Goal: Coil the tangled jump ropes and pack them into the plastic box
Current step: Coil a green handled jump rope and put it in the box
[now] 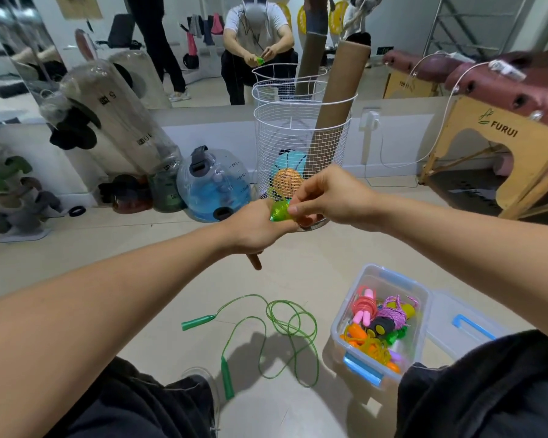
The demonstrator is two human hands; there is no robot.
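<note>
The floor [298, 273] is wide and pale. A clear box [381, 324] sits on it at the right, open, its lid [465, 327] lying flat beside it. Coiled ropes [377, 330] in pink, purple and orange fill the box. A loose green rope [285, 330] lies tangled on the floor just left of the box, both handles on the floor. Up in front, the left hand [257, 229] is closed around a bright green bundle [280, 211], with a brown handle [254, 262] poking out below the fist. The right hand [326, 197] pinches the top of that bundle with its thumb and fingers tight together.
</note>
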